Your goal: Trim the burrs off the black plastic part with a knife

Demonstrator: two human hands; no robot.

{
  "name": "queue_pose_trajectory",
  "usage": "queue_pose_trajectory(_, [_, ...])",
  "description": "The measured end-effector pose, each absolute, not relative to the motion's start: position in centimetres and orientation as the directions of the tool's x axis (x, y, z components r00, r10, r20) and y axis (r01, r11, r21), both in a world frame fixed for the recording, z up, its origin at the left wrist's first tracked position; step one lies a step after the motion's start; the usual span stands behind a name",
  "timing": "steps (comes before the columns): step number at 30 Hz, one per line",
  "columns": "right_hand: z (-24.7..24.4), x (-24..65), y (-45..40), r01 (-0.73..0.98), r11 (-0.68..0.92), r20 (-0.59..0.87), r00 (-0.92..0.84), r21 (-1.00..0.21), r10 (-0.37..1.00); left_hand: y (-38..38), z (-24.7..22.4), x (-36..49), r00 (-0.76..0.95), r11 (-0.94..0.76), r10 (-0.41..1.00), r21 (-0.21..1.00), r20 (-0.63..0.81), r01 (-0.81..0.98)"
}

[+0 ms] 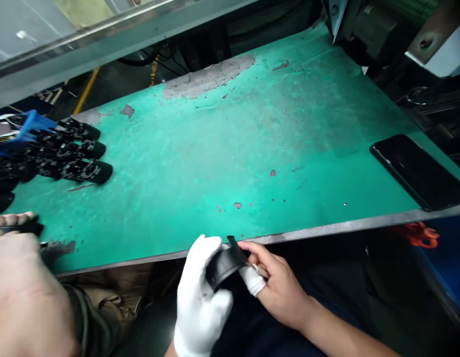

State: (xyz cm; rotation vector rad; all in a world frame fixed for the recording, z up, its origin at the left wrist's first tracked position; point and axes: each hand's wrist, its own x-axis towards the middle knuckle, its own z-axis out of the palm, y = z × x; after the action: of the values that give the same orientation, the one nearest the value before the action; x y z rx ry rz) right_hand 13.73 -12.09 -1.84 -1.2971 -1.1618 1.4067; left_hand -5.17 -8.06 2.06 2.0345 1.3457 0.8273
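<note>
My left hand [200,302], in a white glove, is wrapped round a black curved part [224,265] just off the near edge of the table. The part looks like a short plastic ring or sleeve, blurred by motion. My right hand [280,285] is bare except for a white cover on the thumb. Its fingers are closed against the right side of the same part, near a thin upright black edge. Whether a small tool is also in the right fingers is hidden.
A green worn table top [200,144] spans the view. Black cylindrical parts [77,153] stand grouped at left beside a blue container [32,126]. A co-worker's hand [21,277] grips something black at far left. A dark phone [419,171] lies at right.
</note>
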Motion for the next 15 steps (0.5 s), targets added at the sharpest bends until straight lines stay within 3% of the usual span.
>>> queue_pose_trajectory(3, [-1.1, 14.2, -11.6, -0.134, -0.116, -0.108, -0.062, -0.984, 0.992, -9.6, 3.7, -5.5, 0.162, -0.185, 0.978, 0.893, 0.128, 0.411])
queue_pose_trajectory(5, [-0.4, 14.4, -11.1, -0.285, -0.132, -0.107, -0.102, -0.949, 0.989, -10.0, 4.6, -5.1, 0.075, -0.119, 0.992, 0.939, 0.1, 0.322])
queue_pose_trajectory(10, [0.8, 13.7, -10.0, -0.541, -0.316, -0.151, -0.327, -0.78, 0.933, -9.6, 5.9, -3.6, 0.28, 0.116, 0.942, 0.963, -0.185, 0.245])
queue_pose_trajectory(15, [0.8, 12.6, -10.3, -0.562, -0.351, -0.208, -0.303, -0.749, 0.93, -9.7, 5.6, -3.4, 0.218, -0.028, 0.974, 0.92, -0.063, 0.391])
